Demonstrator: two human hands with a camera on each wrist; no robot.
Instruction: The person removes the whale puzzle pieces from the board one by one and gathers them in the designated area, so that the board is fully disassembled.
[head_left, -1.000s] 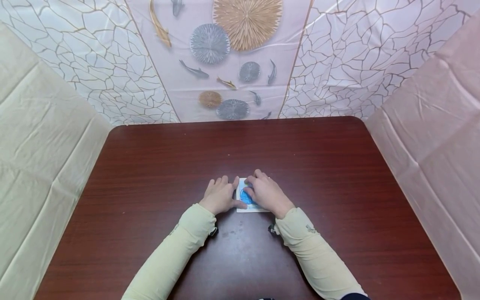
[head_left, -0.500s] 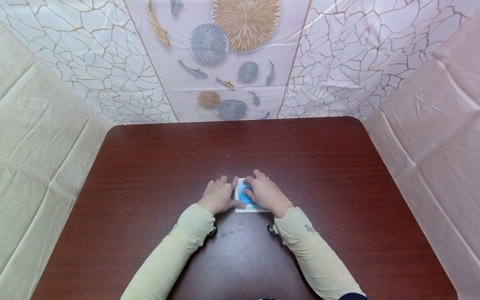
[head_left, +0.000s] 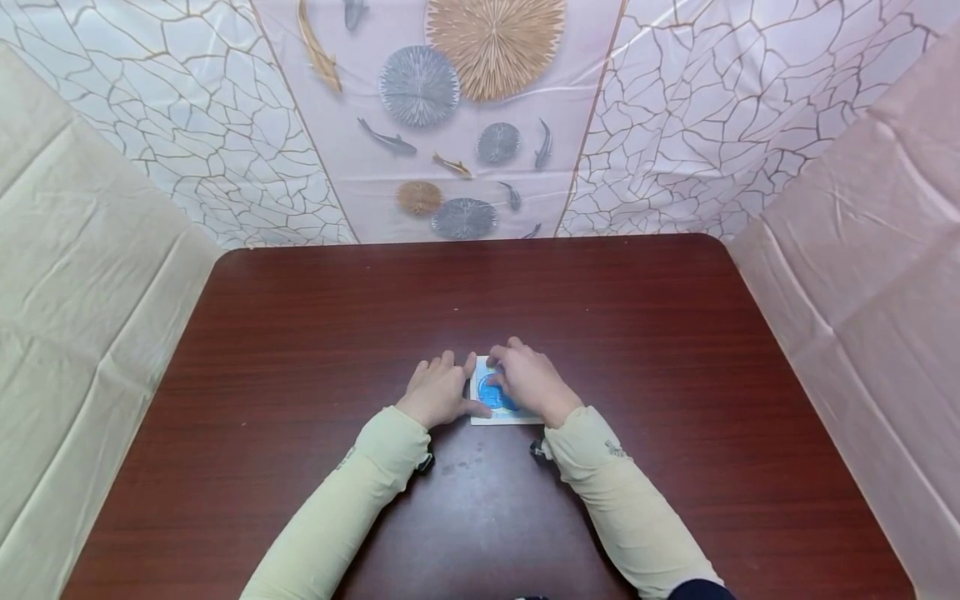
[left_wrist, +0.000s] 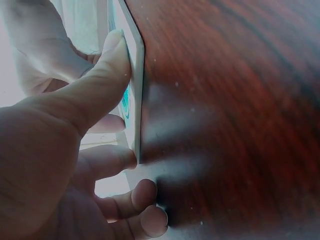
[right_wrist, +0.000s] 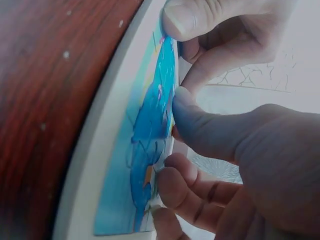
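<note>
A flat picture board (head_left: pixel 506 421) with a white rim lies on the table in front of the person. My left hand (head_left: pixel 437 392) spreads along its left side. Its thumb (left_wrist: pixel 111 52) presses the rim, and the index fingertip touches the edge. My right hand (head_left: pixel 534 387) bends over the board from the right and hides much of it. In the right wrist view, the thumb and curled fingers hold a glossy blue puzzle piece (right_wrist: pixel 152 115) set against the pale blue picture. Dark wavy lines run across this blue area.
The dark red-brown wooden table (head_left: pixel 337 317) has rounded far corners. Patterned cloth (head_left: pixel 420 87) hangs behind it, and plain pale cloths (head_left: pixel 855 250) stand along both sides. Both forearms wear pale sleeves (head_left: pixel 345 500).
My right hand and wrist have shifted slightly left, with more of the blue area showing below the fingers. My left hand stays on the board's left side.
</note>
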